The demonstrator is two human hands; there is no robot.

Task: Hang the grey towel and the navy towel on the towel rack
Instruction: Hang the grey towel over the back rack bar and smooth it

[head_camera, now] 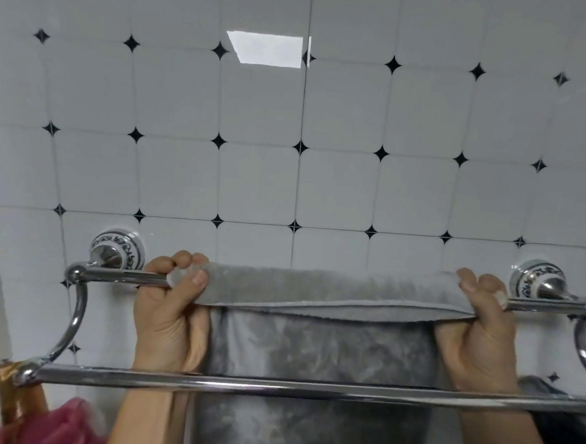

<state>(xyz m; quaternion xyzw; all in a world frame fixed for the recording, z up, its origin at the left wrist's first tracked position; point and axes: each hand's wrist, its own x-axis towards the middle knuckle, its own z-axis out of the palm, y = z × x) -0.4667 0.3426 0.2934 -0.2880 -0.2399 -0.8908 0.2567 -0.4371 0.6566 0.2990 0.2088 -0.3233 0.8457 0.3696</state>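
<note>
1. We see a chrome towel rack (309, 389) fixed to a white tiled wall (259, 182) with small black diamond insets; it has a rear bar close to the wall and a front bar lower and nearer to us.
2. The grey towel (318, 343) is draped over the rack's rear bar, its folded top edge lying along that bar and the rest hanging down behind the front bar.
3. Our left hand (169, 317) reaches up behind the front bar and pinches the towel's left corner at the rear bar, thumb pressed against curled fingers.
4. Our right hand (480, 333) does the same at the towel's right corner, fingers closed on the cloth.
5. A dark cloth (553, 430) shows below the rack's right end; we cannot tell if it is the navy towel.
6. Something pink (49, 426) and a copper-coloured fitting (16, 400) sit below the rack's left end.
</note>
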